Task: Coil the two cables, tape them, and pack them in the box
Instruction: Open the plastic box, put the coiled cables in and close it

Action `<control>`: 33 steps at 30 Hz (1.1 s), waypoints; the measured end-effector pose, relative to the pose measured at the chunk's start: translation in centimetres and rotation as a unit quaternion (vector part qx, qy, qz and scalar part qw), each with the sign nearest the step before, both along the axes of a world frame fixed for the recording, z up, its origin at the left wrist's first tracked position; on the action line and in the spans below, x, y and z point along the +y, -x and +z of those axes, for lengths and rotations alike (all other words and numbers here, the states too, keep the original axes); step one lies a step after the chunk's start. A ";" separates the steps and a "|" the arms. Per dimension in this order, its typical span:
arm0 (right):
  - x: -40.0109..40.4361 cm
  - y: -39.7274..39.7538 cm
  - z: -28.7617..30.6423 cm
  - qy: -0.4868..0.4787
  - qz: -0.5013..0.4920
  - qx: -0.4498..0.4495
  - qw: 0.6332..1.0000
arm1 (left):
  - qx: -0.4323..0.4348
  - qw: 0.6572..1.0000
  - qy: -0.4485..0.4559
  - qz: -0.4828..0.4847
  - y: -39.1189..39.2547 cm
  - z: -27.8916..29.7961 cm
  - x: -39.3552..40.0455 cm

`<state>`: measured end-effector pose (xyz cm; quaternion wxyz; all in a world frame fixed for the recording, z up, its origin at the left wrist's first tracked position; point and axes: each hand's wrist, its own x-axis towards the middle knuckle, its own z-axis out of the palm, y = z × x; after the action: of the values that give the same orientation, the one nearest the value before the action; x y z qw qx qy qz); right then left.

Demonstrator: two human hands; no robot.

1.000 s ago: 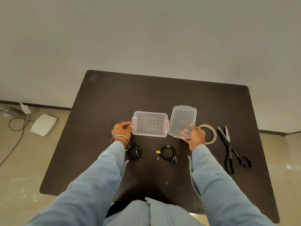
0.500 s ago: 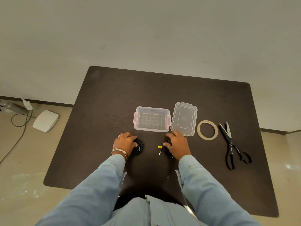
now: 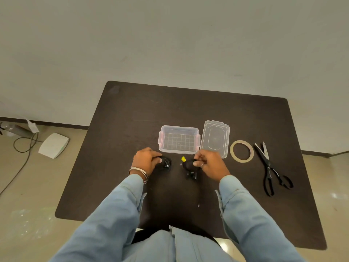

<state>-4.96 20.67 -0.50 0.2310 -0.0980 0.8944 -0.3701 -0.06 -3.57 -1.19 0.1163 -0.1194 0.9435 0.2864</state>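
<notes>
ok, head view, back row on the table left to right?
Clear box → lid → tape roll → scissors.

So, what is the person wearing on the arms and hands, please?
Both arms are covered by long, loose light blue sleeves with open cuffs at the wrists. The left hand is bare, with thin silver-coloured bangles around its wrist. The right hand is bare too and carries a ring on one finger. No gloves or watch are visible.
</notes>
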 end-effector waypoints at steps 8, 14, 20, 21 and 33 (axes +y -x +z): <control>-2.2 4.5 3.7 0.204 -0.158 -0.013 0.966 | 0.049 0.952 -0.215 0.210 3.9 3.4 1.2; -3.9 6.3 2.5 0.201 -0.226 -0.014 0.953 | 0.007 0.952 -0.186 0.244 7.5 3.0 2.3; -3.7 6.6 0.9 0.237 -0.282 -0.062 0.928 | -0.047 0.964 -0.122 0.230 9.3 1.2 2.9; -3.5 6.7 0.7 0.243 -0.288 -0.067 0.924 | -0.058 0.972 -0.095 0.208 9.5 0.8 3.1; -3.1 8.2 0.4 0.270 -0.277 -0.047 0.921 | -0.026 0.973 0.230 0.004 9.4 -1.7 4.0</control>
<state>-13.13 17.53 -0.12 0.1254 0.1122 0.7400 -0.6512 -9.51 0.47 -2.93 0.1087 -0.1540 0.9803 0.0595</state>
